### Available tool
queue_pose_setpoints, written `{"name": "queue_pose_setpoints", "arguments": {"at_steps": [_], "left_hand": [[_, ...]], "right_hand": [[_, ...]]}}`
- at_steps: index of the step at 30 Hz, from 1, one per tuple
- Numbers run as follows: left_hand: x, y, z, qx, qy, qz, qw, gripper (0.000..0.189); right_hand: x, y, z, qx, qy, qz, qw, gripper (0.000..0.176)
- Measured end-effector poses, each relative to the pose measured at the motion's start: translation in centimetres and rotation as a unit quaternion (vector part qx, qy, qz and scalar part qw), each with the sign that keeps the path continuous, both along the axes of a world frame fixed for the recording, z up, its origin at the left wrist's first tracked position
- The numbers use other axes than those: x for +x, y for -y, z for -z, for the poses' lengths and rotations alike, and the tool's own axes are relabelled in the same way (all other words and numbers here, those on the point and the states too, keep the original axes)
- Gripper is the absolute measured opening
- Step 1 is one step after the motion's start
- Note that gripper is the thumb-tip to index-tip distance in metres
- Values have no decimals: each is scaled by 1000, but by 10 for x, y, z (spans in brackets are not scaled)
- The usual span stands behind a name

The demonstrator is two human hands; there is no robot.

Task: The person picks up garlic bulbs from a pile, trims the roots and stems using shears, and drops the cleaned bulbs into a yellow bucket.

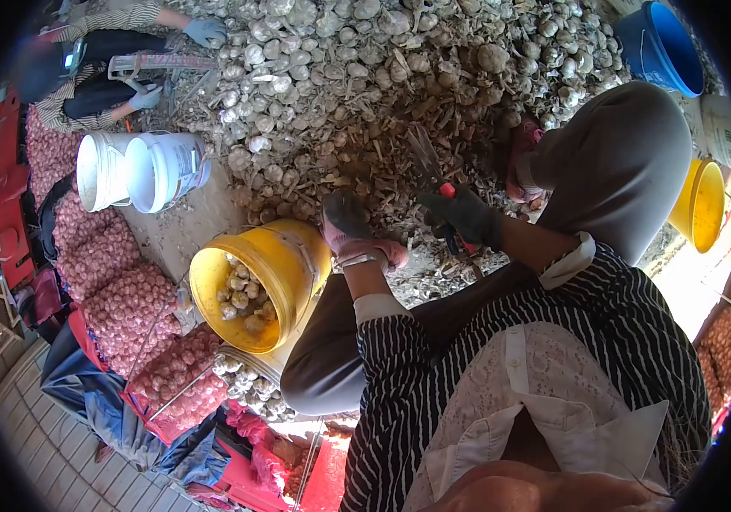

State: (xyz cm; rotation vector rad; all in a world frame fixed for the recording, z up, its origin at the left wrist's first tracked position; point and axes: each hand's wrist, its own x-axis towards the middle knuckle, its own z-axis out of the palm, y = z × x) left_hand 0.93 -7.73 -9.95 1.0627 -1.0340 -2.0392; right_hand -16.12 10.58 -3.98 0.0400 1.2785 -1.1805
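Note:
My right hand [466, 217], in a dark glove, is wrapped round the red and black handles of a pair of shears [425, 158], whose blades point up towards the heap. My left hand [346, 215], also gloved, is closed beside the yellow bucket [310, 252]; whatever it holds, if anything, is hidden. Garlic bulbs [243, 294] lie inside that tilted bucket. Ahead of both hands spreads a heap of garlic [331, 85] with dry stalks and skins around it.
Two white buckets [165, 171] lie left, near another person's gloved hands [205, 32]. Full red mesh sacks [131, 320] line the left. A blue bucket [672, 51] and another yellow bucket [705, 205] are on the right, beyond my bent knee.

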Motion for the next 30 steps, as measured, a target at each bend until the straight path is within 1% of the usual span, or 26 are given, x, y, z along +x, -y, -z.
{"name": "queue_pose_setpoints", "arguments": {"at_steps": [1, 2, 3, 4, 5, 6, 7, 8, 9, 10, 11, 12, 13, 14, 17, 19, 20, 21, 22, 23, 25, 26, 27, 28, 29, 30], "left_hand": [[3, 12, 42, -141, 141, 120, 973, 16], [5, 29, 86, -282, 241, 216, 903, 11], [-7, 39, 122, -281, 236, 219, 904, 11], [-21, 47, 151, -228, 261, 193, 918, 14], [-39, 49, 160, -175, 286, 166, 927, 19], [-56, 49, 168, -171, 284, 169, 928, 19], [-92, 47, 136, -57, 323, 72, 942, 26], [-124, 43, 104, 58, 353, -27, 933, 33], [-144, 37, 89, -52, 550, 93, 828, 53], [-164, 30, 67, -49, 549, 97, 829, 53], [-184, 24, 44, -33, 612, 134, 779, 61], [-194, 22, 34, -16, 671, 169, 722, 70], [-193, 26, 43, 9, 660, 184, 729, 83], [-189, 26, 56, 11, 661, 186, 727, 83], [-170, 28, 78, -14, 677, 157, 719, 88], [-152, 23, 75, -31, 618, 106, 778, 88], [-138, 23, 94, -31, 618, 106, 778, 88], [-117, 25, 129, -6, 505, 105, 857, 92], [-114, 25, 121, 17, 381, 102, 919, 96], [-115, 20, 114, 15, 379, 101, 920, 96], [-124, 4, 90, 79, 244, -41, 966, 85], [-128, 11, 81, 77, 239, -41, 967, 85], [-132, 25, 72, 164, 329, 32, 930, 85], [-141, 36, 67, 245, 410, 105, 872, 86], [-154, 45, 83, 242, 402, 105, 877, 86], [-166, 56, 115, 220, 478, 90, 846, 87]], "right_hand": [[-2, 1, 0, 4, 10, 20, 1000, 32], [-3, 2, -1, 6, 7, 24, 1000, 32], [-3, 4, -5, 10, -6, 55, 998, 31], [-2, 7, -9, 15, -18, 86, 996, 31], [-9, 8, -17, 32, -11, 82, 996, 26], [-9, 10, -18, 36, -12, 83, 996, 26], [-8, 13, -18, 26, 1, 126, 992, 22], [-9, 14, -17, 15, 11, 169, 985, 19], [-9, 13, -14, 19, 9, 170, 985, 19], [-9, 11, -9, 2, 25, 181, 983, 17], [-10, 10, -5, -15, 42, 192, 980, 15], [-12, 11, -4, -12, 41, 194, 980, 15], [-13, 11, -4, -3, 26, 170, 985, 14], [-13, 12, -4, 6, 12, 145, 989, 14], [-11, 14, -11, -1, -20, 137, 990, 14], [-10, 17, -13, 5, -16, 137, 990, 13], [-10, 16, -14, 12, -13, 136, 991, 13], [-9, 14, -12, 11, -14, 135, 991, 13], [-8, 13, -8, 7, -34, 115, 993, 14], [-7, 11, -3, 3, -56, 95, 994, 14], [-4, 6, 11, 1, -69, 71, 995, 15], [-5, 4, 12, 2, -80, 47, 996, 16], [-4, 1, 11, 0, -85, 47, 995, 16], [-5, 0, 8, 12, -88, 33, 996, 17], [-9, -1, 4, 25, -91, 19, 995, 18], [-10, -2, 5, 22, -100, 20, 995, 18]]}}
